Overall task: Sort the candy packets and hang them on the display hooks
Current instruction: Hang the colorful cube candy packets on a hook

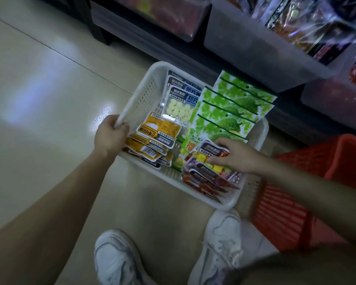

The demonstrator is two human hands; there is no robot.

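Currently gripped: the left rim of the white basket is clasped by the left hand, fingers curled round the edge; a dark packet of yellow and purple sweets is pinched by the right hand, thumb at its far edge and fingers at its near edge.
Task's things: the candy packets are grouped by kind inside the basket, which is set on the floor just ahead of the shoes.
Groups: yellow packets are piled at the near left, just beside the left hand; milk-tablet packets lie at the far side; green durian packets are fanned along the right and overhang the far rim; more dark packets are stacked in the near right corner.
Deciding relation: the pinched packet lies on top of that near right stack, directly under the right hand and well apart from the left, so the lift is judged to fall to the right hand.
Long axis: the packet is laid slantwise, its label end towards the far side; its hang-hole cannot be made out.
Hooks: none are shown; only shelf bins are seen beyond the basket.
Neighbour: a red basket is set just beside the white one, on the right.
Risk: loose packets underneath could be dragged up with the top one.
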